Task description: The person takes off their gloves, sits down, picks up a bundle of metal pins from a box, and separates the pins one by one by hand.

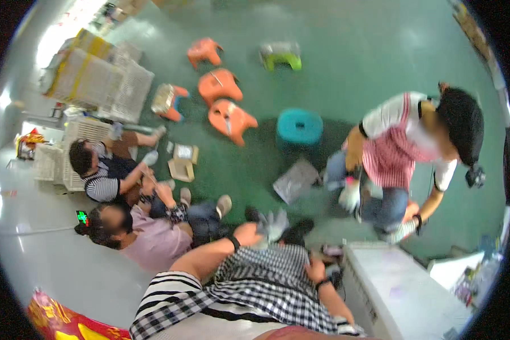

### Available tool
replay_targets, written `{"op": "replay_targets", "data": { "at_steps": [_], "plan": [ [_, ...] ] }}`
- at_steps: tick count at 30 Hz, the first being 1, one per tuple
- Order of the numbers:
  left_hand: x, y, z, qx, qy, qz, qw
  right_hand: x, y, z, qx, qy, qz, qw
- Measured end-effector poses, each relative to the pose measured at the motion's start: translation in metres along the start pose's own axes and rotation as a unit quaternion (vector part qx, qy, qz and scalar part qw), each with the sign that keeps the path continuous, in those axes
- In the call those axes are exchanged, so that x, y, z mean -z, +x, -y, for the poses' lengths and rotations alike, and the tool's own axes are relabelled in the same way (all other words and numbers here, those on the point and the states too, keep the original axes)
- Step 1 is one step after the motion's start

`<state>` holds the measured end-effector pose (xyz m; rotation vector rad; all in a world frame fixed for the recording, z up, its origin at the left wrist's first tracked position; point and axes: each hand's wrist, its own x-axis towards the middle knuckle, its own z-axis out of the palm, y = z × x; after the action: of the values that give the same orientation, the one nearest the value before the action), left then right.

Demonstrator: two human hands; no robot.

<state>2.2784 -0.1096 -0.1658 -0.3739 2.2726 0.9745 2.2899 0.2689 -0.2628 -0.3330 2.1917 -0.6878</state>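
Ahead of my lap, my left hand (247, 233) is closed on grey work gloves (273, 225), bunched up with finger-like ends sticking out. A black band circles that wrist. My right hand (315, 270) is low at the right side of my black-and-white checked apron (266, 263), close to the white cabinet (351, 272). Its fingers are blurred and partly hidden, so what they hold, if anything, does not show. A small dark and pinkish object (332, 250) lies just past this hand, too smeared to name.
Two seated people (158, 238) work close on my left. Another person (402, 153) in a red checked apron bends at the right. A blue stool (299, 126), several orange stools (229, 120), a grey plastic bag (296, 181) and an open carton (182, 164) are on the green floor.
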Motion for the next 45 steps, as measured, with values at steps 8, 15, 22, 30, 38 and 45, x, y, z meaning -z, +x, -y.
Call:
{"op": "replay_targets", "data": {
  "at_steps": [8, 15, 22, 30, 38, 45],
  "plan": [
    [-0.074, 0.051, 0.123, 0.093, -0.176, -0.083, 0.976, -0.014, 0.084, 0.029, 0.081, -0.072, 0.026, 0.994],
    [-0.123, 0.037, 0.163, 0.027, 0.087, 0.071, 0.993, -0.026, 0.118, 0.009, 0.140, -0.116, 0.198, 0.963],
    [-0.096, 0.026, 0.190, -0.087, 0.038, 0.216, 0.972, -0.014, 0.132, 0.010, 0.249, -0.076, 0.302, 0.917],
    [-0.062, 0.037, 0.209, -0.192, -0.010, 0.120, 0.974, 0.012, 0.153, 0.015, 0.321, -0.049, 0.368, 0.871],
    [-0.037, 0.048, 0.210, -0.291, -0.069, 0.061, 0.952, 0.025, 0.170, 0.023, 0.378, -0.050, 0.349, 0.856],
    [-0.033, 0.049, 0.212, -0.324, -0.001, 0.040, 0.945, 0.032, 0.166, 0.025, 0.386, -0.109, 0.335, 0.853]
  ]
}}
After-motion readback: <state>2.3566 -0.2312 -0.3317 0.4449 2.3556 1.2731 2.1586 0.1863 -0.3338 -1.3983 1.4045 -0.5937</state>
